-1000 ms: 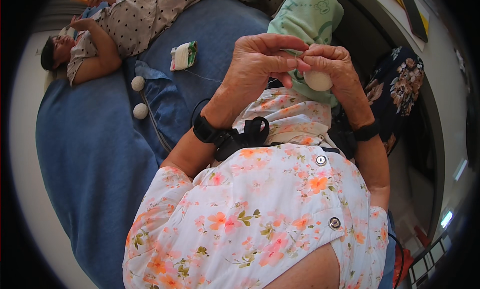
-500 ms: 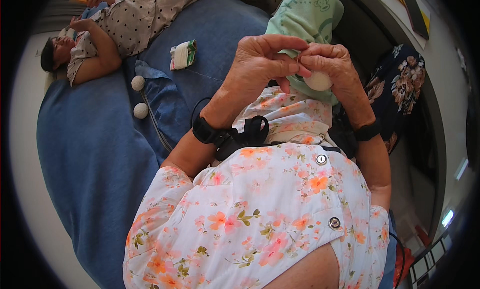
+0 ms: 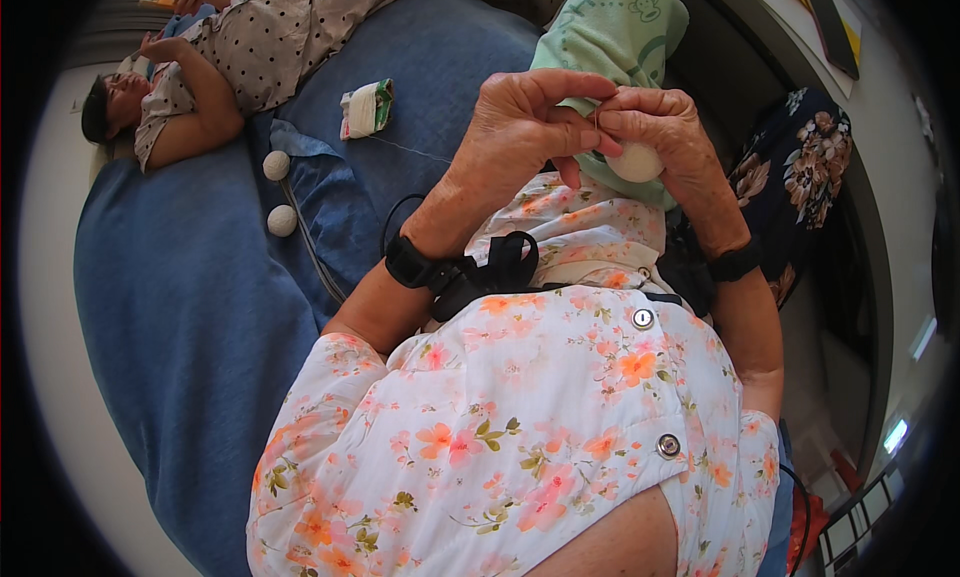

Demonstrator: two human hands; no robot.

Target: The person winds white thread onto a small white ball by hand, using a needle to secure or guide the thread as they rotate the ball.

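Over my lap both hands meet at the fingertips. The thumb and fingers of my left hand (image 3: 515,127) are closed in a pinch near a thin thread (image 3: 597,120), its other fingers bent below. My right hand (image 3: 675,137) is closed too, its fingertips pinched together against the left ones, with a small white ball (image 3: 637,164) held under them. Whether a needle is between the fingertips is too small to tell. A pale thread runs from my left hand to a white-wound thread card (image 3: 366,109) lying on the blue cover.
Two more white balls (image 3: 276,165) lie on the blue cover (image 3: 200,327) to the left, beside a dark cord or zip edge. Another person (image 3: 200,97) in a dotted top lies at the far left. A phone (image 3: 830,27) rests on a surface at the far right.
Hardly anything differs. Both hands keep their pinch, with the ball lowered or shifted only very slightly.
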